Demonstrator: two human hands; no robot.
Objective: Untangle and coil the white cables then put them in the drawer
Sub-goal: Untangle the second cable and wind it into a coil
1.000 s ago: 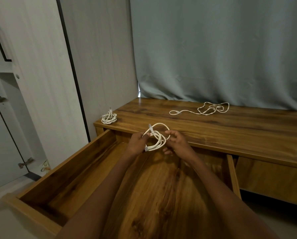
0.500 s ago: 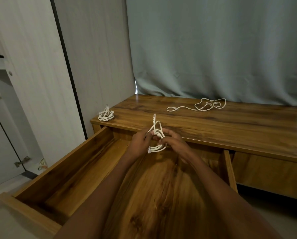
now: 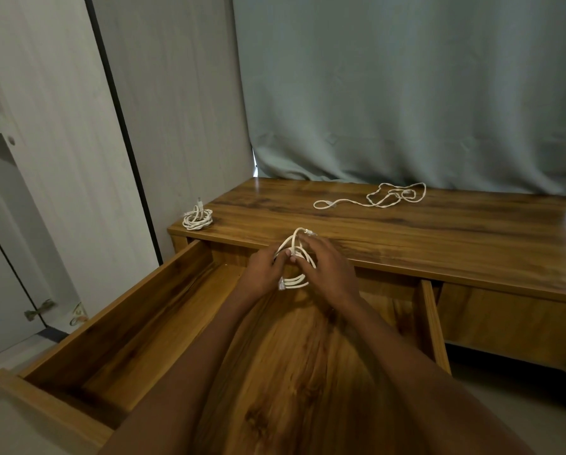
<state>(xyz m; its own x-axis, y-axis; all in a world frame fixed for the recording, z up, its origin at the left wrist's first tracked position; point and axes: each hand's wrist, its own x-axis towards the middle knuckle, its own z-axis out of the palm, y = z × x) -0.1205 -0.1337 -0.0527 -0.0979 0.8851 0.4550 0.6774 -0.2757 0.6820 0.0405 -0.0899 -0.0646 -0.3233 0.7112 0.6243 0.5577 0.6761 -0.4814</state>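
Both hands, the left hand and the right hand, are close together, pinching the coiled white cable between them, its loops standing roughly upright. The open drawer lies directly beneath the hands, so I judge the drop is straight down.

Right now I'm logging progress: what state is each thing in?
Wooden drawer: pulled open, no cable visible inside.
White cable in hands: coiled, gripped by left hand and right hand.
White cable at cabinet corner: coiled.
White cable near curtain: loose, tangled.
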